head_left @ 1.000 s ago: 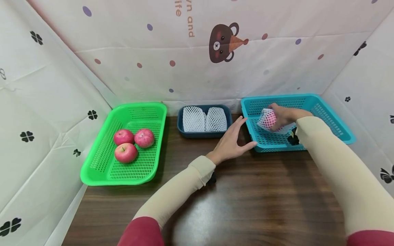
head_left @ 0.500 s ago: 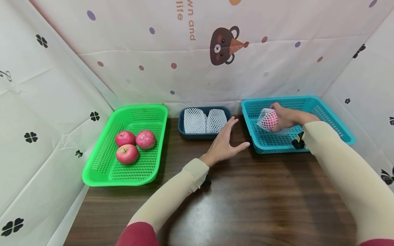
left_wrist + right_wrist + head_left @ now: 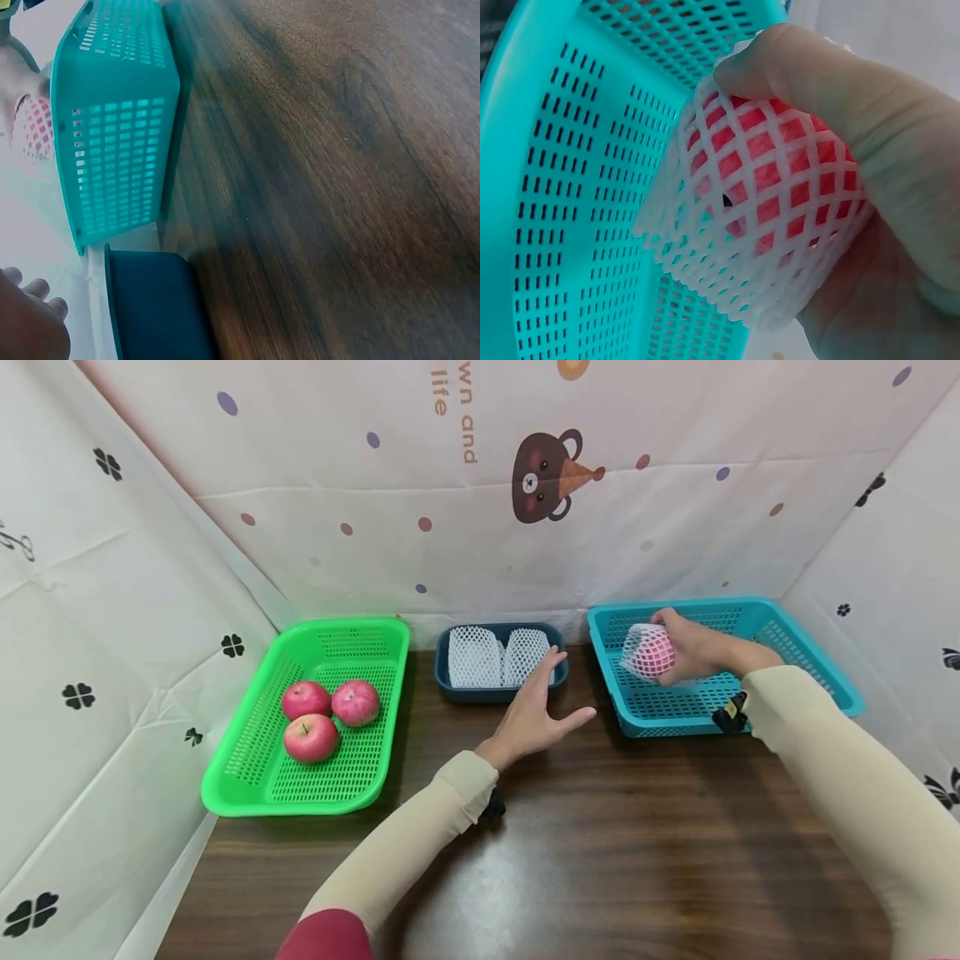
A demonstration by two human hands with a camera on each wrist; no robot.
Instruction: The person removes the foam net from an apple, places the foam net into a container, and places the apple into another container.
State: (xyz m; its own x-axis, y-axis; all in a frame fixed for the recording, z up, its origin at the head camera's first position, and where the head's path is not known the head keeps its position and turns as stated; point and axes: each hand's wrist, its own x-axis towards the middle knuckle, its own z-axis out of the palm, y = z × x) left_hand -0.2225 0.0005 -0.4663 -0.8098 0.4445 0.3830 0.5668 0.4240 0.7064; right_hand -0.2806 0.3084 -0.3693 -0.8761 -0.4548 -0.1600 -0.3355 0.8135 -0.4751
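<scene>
My right hand (image 3: 692,647) grips an apple (image 3: 654,652) wrapped in a white foam net sleeve (image 3: 769,161), held over the blue basket (image 3: 660,725). In the right wrist view the thumb presses the net's top, red skin shows through the mesh, and the net's loose end hangs past the apple. My left hand (image 3: 531,714) holds nothing; its fingers are extended and the thumb is spread, in front of the dark blue tray (image 3: 480,695). White foam net sleeves (image 3: 474,657) lie in that tray, partly hidden by the left fingertips.
At the left a green basket (image 3: 300,807) holds three bare apples (image 3: 311,738). All the containers stand on a dark wooden table (image 3: 600,852). Printed white cloth (image 3: 337,560) hangs close behind and at both sides.
My left hand has drawn back leftward, away from the blue basket. The right hand keeps its grip on the netted apple, which has shifted only slightly. The head view has tilted a little.
</scene>
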